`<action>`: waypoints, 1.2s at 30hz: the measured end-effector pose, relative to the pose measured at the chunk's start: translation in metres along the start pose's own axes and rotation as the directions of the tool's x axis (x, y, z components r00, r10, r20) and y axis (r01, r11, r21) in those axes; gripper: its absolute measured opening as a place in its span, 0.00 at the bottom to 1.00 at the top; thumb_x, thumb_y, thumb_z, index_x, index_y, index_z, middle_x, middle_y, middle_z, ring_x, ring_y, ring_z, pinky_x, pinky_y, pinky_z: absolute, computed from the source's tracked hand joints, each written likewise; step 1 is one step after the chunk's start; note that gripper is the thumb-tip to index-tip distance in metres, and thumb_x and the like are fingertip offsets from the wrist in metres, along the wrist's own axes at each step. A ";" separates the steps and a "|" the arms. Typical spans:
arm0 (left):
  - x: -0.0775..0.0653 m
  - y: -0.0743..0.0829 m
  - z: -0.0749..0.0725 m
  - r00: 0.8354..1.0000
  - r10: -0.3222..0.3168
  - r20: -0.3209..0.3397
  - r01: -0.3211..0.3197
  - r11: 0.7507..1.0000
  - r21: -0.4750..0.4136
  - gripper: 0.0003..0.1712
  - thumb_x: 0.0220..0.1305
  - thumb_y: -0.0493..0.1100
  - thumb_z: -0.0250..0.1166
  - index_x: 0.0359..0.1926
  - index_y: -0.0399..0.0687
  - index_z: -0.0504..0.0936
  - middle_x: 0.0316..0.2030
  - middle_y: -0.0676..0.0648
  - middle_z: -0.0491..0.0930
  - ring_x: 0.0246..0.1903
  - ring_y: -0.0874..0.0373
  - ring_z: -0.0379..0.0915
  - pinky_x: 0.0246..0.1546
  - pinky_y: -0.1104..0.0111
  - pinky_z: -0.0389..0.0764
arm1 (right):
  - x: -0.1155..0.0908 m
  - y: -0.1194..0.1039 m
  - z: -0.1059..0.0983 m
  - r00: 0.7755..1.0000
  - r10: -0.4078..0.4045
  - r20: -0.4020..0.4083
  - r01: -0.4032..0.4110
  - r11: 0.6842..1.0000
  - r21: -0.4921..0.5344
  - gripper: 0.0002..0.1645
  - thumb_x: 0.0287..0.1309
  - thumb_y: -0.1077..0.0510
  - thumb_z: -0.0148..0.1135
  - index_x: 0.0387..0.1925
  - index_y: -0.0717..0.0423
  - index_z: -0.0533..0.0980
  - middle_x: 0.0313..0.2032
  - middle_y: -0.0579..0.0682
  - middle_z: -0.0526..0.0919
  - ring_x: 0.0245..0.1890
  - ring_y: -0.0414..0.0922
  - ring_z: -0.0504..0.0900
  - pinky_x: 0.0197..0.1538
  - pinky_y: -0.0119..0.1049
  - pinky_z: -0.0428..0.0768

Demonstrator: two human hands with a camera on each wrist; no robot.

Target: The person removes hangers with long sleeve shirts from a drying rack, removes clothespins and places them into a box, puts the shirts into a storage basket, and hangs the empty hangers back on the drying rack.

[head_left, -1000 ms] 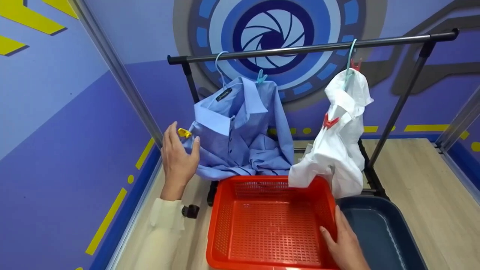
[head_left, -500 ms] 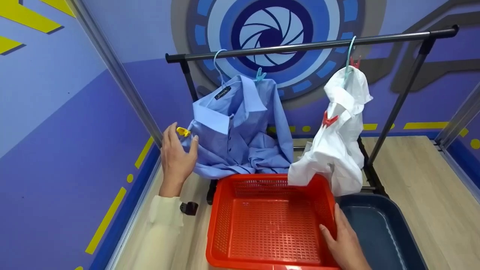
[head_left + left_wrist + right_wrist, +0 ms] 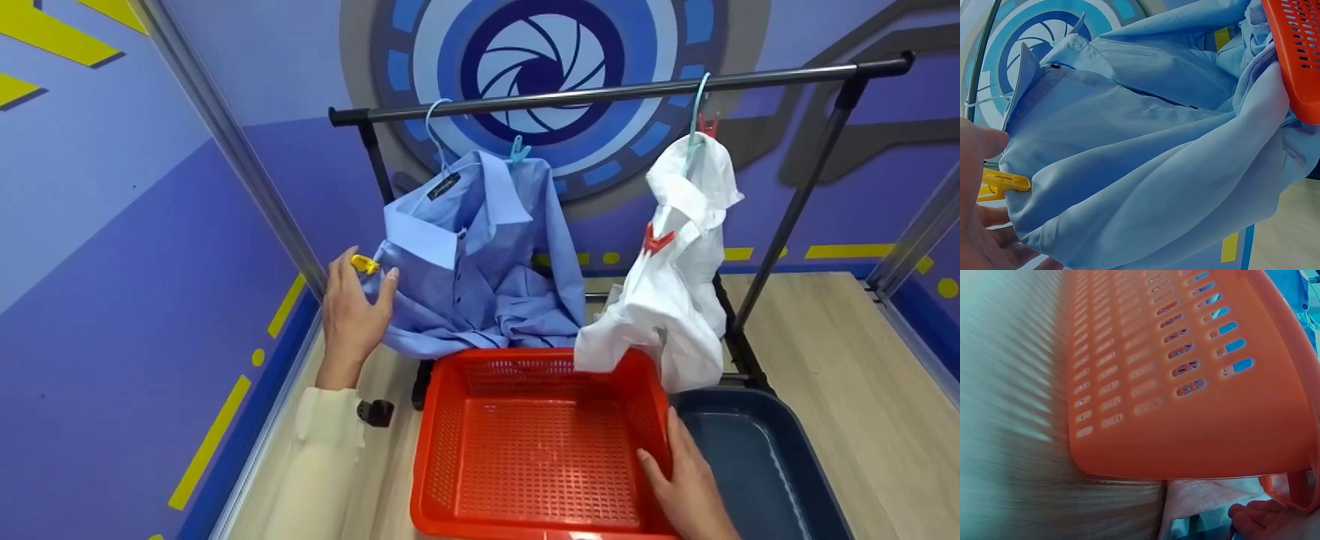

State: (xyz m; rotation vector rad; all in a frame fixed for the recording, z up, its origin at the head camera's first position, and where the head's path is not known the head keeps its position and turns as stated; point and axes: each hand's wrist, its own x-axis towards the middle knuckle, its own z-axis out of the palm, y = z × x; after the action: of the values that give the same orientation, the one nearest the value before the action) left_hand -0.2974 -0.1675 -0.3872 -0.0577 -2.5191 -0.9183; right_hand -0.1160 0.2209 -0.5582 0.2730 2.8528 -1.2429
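A blue long-sleeved shirt (image 3: 480, 262) hangs from a light-blue hanger on a black rail. A yellow clothespin (image 3: 365, 264) is clipped at its left shoulder, and a light-blue clothespin (image 3: 519, 149) at the other. My left hand (image 3: 352, 319) is around that left shoulder, thumb and fingers spread on either side of the yellow clothespin. In the left wrist view, the fingers pass partly behind the shirt (image 3: 1129, 146); whether they touch it I cannot tell. My right hand (image 3: 690, 480) holds the right rim of a red perforated basket (image 3: 424, 465), thumb inside, fingers outside.
White clothing (image 3: 679, 300) with red clothespins (image 3: 658, 239) hangs on the right of the rail (image 3: 615, 94), its lower end over the basket's back right corner. A dark blue tub (image 3: 750, 457) stands on the floor right of the basket. A blue wall (image 3: 135, 315) rises at the left.
The head view has shifted slightly. Both hands keep their places at the shirt's shoulder and the basket rim; the clothes and basket stay put.
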 end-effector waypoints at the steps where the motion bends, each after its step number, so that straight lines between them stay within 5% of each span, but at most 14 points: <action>1: 0.000 0.000 0.000 1.000 0.000 0.001 0.000 1.000 0.008 0.41 0.65 0.62 0.57 0.69 0.44 0.59 0.66 0.41 0.63 0.62 0.43 0.66 0.63 0.48 0.66 | 0.000 0.000 0.000 1.000 0.006 0.006 -0.006 1.000 -0.001 0.49 0.66 0.53 0.55 0.75 0.62 0.37 0.74 0.66 0.45 0.72 0.65 0.52 0.70 0.61 0.55; 16: 0.000 -0.003 0.006 0.999 0.017 0.035 -0.021 0.994 0.106 0.33 0.68 0.62 0.53 0.59 0.40 0.72 0.59 0.40 0.71 0.54 0.38 0.71 0.60 0.46 0.68 | 0.003 0.000 -0.001 0.992 0.089 0.090 -0.091 0.996 0.013 0.53 0.67 0.45 0.54 0.76 0.58 0.34 0.75 0.65 0.42 0.71 0.65 0.53 0.69 0.62 0.56; 22: 0.001 -0.004 0.009 0.999 0.041 0.021 -0.042 0.996 0.074 0.31 0.67 0.62 0.55 0.57 0.42 0.76 0.56 0.41 0.75 0.54 0.41 0.74 0.58 0.49 0.72 | 0.004 0.000 -0.001 0.994 0.078 0.073 -0.078 0.997 0.005 0.52 0.67 0.47 0.54 0.75 0.58 0.34 0.75 0.64 0.43 0.72 0.64 0.53 0.69 0.61 0.56; 28: 0.002 -0.003 0.012 0.996 0.047 0.082 -0.050 0.998 0.034 0.31 0.67 0.61 0.56 0.61 0.45 0.75 0.57 0.42 0.75 0.57 0.41 0.71 0.60 0.47 0.69 | 0.003 0.001 -0.001 0.997 0.059 0.056 -0.059 0.998 0.004 0.51 0.67 0.47 0.54 0.76 0.59 0.35 0.75 0.64 0.44 0.72 0.64 0.53 0.70 0.61 0.56; 36: 0.001 0.002 0.017 0.992 0.053 0.115 -0.052 0.999 -0.014 0.27 0.66 0.61 0.57 0.54 0.46 0.78 0.46 0.43 0.80 0.43 0.45 0.78 0.45 0.53 0.77 | 0.001 0.000 0.000 1.000 0.010 -0.010 -0.010 1.000 -0.006 0.50 0.65 0.55 0.57 0.75 0.61 0.39 0.74 0.65 0.48 0.71 0.64 0.56 0.69 0.61 0.58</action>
State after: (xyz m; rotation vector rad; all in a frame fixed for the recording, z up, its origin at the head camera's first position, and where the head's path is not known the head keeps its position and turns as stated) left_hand -0.3048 -0.1556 -0.3976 -0.1851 -2.6054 -0.9319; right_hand -0.1171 0.2212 -0.5588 0.2945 2.8594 -1.2344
